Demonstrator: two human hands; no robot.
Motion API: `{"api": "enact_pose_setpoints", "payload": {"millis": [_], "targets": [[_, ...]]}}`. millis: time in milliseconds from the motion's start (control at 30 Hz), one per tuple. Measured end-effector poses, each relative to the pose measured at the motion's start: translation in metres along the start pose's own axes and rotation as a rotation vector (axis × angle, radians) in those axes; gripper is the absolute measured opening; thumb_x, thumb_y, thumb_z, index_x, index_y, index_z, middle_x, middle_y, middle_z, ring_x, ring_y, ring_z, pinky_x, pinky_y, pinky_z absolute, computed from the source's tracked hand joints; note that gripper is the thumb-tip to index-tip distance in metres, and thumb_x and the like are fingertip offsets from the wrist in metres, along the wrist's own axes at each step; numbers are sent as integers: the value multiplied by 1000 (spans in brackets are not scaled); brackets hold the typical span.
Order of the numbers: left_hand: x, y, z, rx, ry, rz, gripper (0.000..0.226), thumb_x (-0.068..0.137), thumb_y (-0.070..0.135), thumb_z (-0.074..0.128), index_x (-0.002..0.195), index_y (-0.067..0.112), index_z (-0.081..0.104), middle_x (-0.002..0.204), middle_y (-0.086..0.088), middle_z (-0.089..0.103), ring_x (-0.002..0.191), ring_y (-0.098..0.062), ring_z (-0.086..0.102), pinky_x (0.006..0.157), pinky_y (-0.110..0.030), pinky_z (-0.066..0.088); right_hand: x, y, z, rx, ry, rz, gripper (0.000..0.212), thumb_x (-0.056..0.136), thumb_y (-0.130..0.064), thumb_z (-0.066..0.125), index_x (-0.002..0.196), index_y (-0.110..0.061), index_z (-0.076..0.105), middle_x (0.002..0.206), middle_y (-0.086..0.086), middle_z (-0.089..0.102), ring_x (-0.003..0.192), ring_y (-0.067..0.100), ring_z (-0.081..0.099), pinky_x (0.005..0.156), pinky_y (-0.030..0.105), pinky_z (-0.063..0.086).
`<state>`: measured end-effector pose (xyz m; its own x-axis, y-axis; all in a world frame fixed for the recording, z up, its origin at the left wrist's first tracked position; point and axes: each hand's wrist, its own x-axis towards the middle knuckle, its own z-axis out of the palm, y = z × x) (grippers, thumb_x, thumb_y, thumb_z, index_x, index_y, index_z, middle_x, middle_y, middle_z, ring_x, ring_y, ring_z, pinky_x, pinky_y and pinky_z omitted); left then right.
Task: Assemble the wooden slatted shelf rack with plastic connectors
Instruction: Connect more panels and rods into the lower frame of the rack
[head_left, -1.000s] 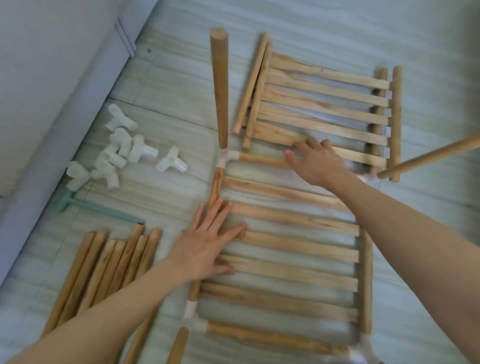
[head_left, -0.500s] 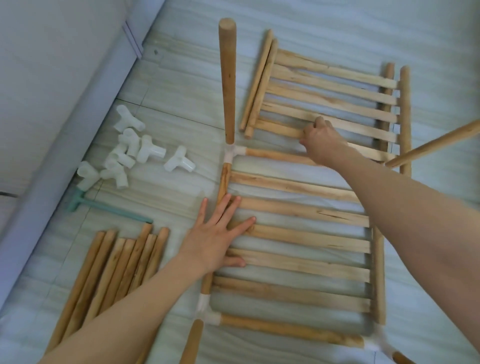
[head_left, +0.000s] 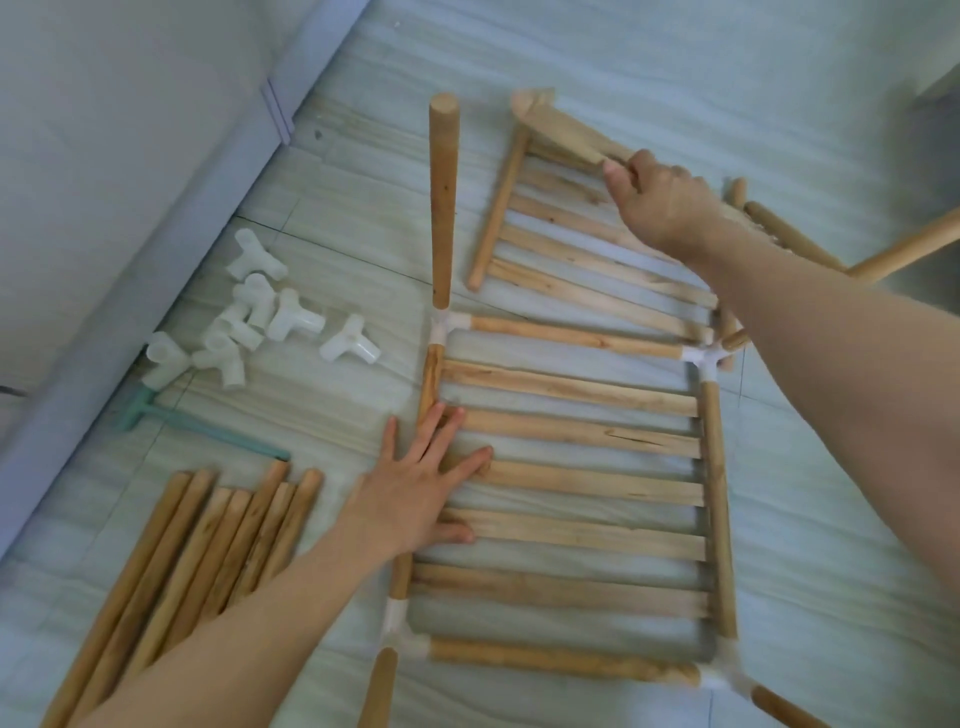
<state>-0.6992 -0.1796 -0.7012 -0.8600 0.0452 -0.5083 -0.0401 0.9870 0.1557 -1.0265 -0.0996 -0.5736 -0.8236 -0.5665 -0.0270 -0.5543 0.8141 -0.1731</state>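
An assembled slatted shelf frame (head_left: 571, 488) lies flat on the floor, with white plastic connectors at its corners and upright dowels rising from them. My left hand (head_left: 415, 488) rests flat on its left rail and slats, fingers spread. Beyond it lies a second slatted panel (head_left: 566, 249). My right hand (head_left: 660, 202) grips a wooden dowel (head_left: 561, 130) above that panel, lifting its far end; the piece is blurred. One upright dowel (head_left: 441, 208) stands at the frame's far left corner.
Several loose white connectors (head_left: 260, 327) lie on the floor to the left, near a teal plastic mallet (head_left: 197, 426). A bundle of spare dowels (head_left: 208, 551) lies at lower left. A wall with a baseboard (head_left: 156, 249) runs along the left.
My right hand moved from the frame's far rail up onto the second panel and lifted a dowel off it. My left hand stayed pressed on the frame.
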Motion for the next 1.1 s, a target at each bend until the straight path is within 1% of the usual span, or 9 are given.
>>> {"api": "enact_pose_setpoints", "payload": {"millis": [167,300,433,567,700,833,967,1033,1100], "targets": [[0,1,-2,-13,-4,-4,94,76,75,43,148,39,-6,132,-1,-51,118,-24,-54,107,-63,-12,2,-5,-15,-76,53,-121,50,102,-42,21,118,-2,46,115,28,55,106,43,50,87,44,33],[1,0,-2,-18,-16,1,94,76,75,43,147,39,-8,132,0,-51,117,-23,-55,107,-63,-12,7,-27,-15,-199,20,-270,50,101,-42,22,120,-2,45,119,30,53,112,41,48,93,44,31],[2,0,-2,-12,-27,5,95,77,75,43,147,39,-10,134,-1,-49,117,-24,-54,107,-64,-11,-6,-45,1,-250,-33,-349,50,100,-44,22,117,-5,46,122,24,54,117,34,46,97,41,27],[1,0,-15,-18,-122,13,92,81,71,43,147,37,-12,140,-3,-46,124,-25,-48,107,-64,-11,-22,-48,-11,-179,-44,-362,49,101,-43,20,115,-4,47,118,24,56,112,36,48,94,41,29],[-8,2,-39,55,-144,13,83,89,60,43,148,35,-10,153,-7,-29,140,-26,-28,111,-61,-10,-37,-47,-53,-16,-40,-321,48,101,-43,20,114,-4,44,107,28,55,99,40,50,87,41,34],[-26,3,-80,-137,-71,-39,71,95,47,42,150,34,-1,157,-4,-20,144,-25,-18,117,-45,-2,-60,-52,-100,-118,19,-354,49,101,-43,20,116,-4,45,110,28,54,103,41,49,88,42,33],[-58,-1,-133,-291,33,-102,61,99,36,40,151,28,8,159,-7,-7,146,-25,-6,118,-38,8,-96,-65,-147,-178,87,-387,47,100,-42,24,117,-5,47,115,25,55,108,40,47,88,40,29],[-77,2,-165,-493,153,-139,51,101,26,37,149,19,21,157,-11,12,144,-25,12,113,-29,15,-117,-69,-171,-150,114,-401,46,100,-43,24,116,-7,48,115,22,56,108,38,47,88,39,30],[-98,6,-198,-778,342,-210,38,102,18,35,138,8,40,146,-13,38,134,-25,36,103,-24,28,-141,-74,-193,-120,133,-427,44,100,-42,24,114,-8,48,116,18,57,110,34,48,90,37,29]]}}
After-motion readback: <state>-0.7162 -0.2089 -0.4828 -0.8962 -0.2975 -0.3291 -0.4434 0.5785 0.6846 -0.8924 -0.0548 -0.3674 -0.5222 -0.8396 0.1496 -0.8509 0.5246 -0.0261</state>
